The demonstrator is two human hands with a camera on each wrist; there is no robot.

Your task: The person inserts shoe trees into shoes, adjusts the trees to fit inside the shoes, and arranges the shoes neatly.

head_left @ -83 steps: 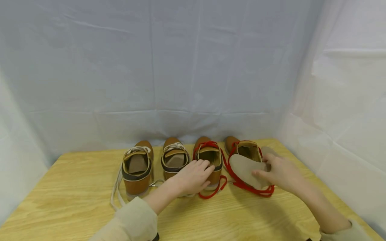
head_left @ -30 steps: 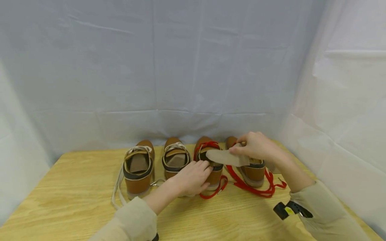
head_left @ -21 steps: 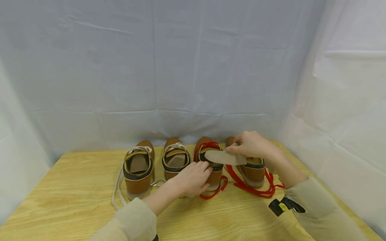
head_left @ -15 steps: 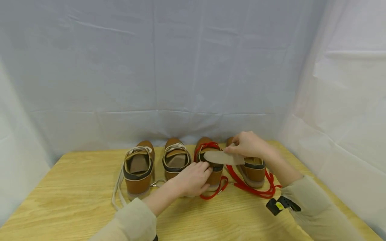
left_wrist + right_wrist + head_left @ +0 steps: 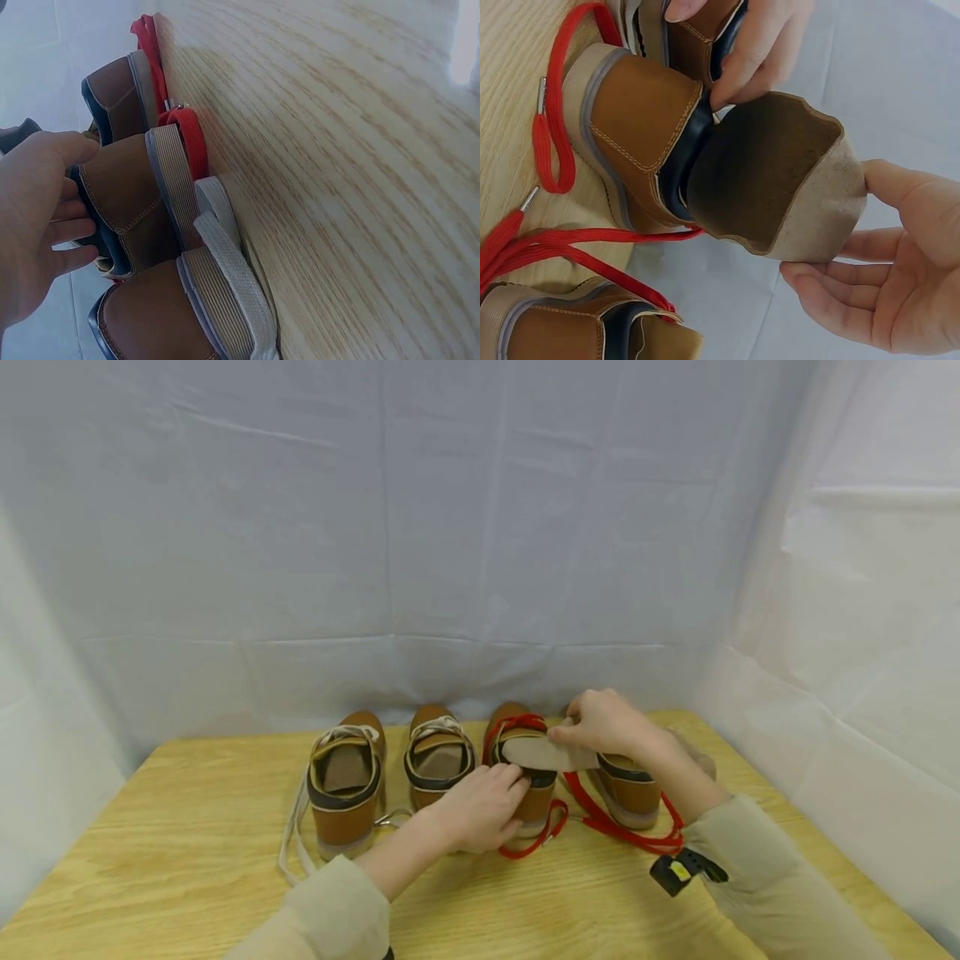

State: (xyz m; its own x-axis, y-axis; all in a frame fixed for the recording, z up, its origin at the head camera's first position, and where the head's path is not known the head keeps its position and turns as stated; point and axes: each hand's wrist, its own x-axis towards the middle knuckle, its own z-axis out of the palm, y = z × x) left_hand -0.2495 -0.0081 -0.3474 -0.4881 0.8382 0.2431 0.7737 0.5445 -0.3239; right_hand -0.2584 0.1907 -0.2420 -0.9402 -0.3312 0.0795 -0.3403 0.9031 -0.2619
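the tan insole (image 5: 538, 753) is pinched between thumb and fingers by the right grip (image 5: 602, 725), its free end held at the mouth of the inner red-laced shoe (image 5: 536, 806); whether the collar has been passed cannot be told. that shoe is gripped at its collar by the left grip (image 5: 480, 803). in the right wrist view the insole is seen to be bowed across its width, so it could be caught on the collar, or creased and wedged inside if pushed while curled. should the left grip be loosened, the shoe could be shoved forward by the push. the loose red lace (image 5: 637, 842) could be snagged by the black wrist device (image 5: 671, 874) hanging near it.

the shoes are carried in a row near the far edge of a yellowish wood-grain tabletop (image 5: 187, 860), with two white-laced shoes (image 5: 342, 824) on the left and the outer red-laced shoe (image 5: 637, 797) on the right. beyond that, a second tan piece (image 5: 699, 755) is partly hidden by the right forearm. the back and both sides are closed off by creased pale sheeting (image 5: 300, 552).
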